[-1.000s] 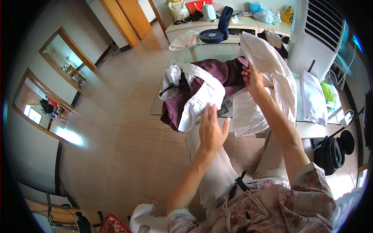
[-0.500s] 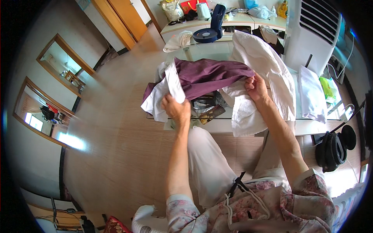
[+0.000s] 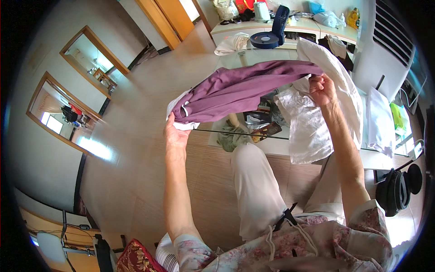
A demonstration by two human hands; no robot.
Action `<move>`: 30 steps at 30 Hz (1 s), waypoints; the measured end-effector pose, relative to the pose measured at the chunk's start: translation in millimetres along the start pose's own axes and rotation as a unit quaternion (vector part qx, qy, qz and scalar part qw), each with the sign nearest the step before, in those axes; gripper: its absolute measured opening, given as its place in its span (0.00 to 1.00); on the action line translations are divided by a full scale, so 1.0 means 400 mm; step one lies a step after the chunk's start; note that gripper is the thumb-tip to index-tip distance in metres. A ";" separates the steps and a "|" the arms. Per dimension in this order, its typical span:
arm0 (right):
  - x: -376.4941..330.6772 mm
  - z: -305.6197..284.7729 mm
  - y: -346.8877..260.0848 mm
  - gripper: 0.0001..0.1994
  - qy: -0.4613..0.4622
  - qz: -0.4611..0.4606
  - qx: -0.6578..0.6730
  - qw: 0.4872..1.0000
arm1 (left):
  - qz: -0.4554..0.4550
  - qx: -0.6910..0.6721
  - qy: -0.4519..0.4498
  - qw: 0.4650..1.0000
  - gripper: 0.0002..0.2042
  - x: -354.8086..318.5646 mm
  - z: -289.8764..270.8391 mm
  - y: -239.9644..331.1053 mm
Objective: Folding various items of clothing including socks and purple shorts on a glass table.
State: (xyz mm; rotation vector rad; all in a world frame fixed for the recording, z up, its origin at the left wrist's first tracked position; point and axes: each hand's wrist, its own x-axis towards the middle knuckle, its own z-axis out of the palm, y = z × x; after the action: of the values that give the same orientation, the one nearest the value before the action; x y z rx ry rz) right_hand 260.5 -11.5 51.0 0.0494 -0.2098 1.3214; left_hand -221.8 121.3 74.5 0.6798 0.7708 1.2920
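Purple cloth with white trim, the garment point(image 3: 244, 88) hangs stretched in the air above the glass table point(image 3: 281, 145), pulled nearly flat between two hands so its length shows, with white clothes point(image 3: 312, 127) heaped on the table beneath and beside it. The left hand point(image 3: 176, 132) grips the lower, bunched end with fingers closed around the white trim. The right hand point(image 3: 321, 89) pinches the upper end, fingers curled tight into the fabric.
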 end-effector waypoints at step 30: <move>-0.206 0.362 0.240 0.23 -0.439 -0.114 -0.765 0.457 | 0.186 0.528 -0.400 0.726 0.24 -0.574 0.277 -0.063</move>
State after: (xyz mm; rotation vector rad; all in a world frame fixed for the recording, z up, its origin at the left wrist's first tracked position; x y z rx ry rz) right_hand 131.0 -89.0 170.1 -0.7815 -2.1583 0.2686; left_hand -140.8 -111.2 145.4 2.2443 0.5789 0.6214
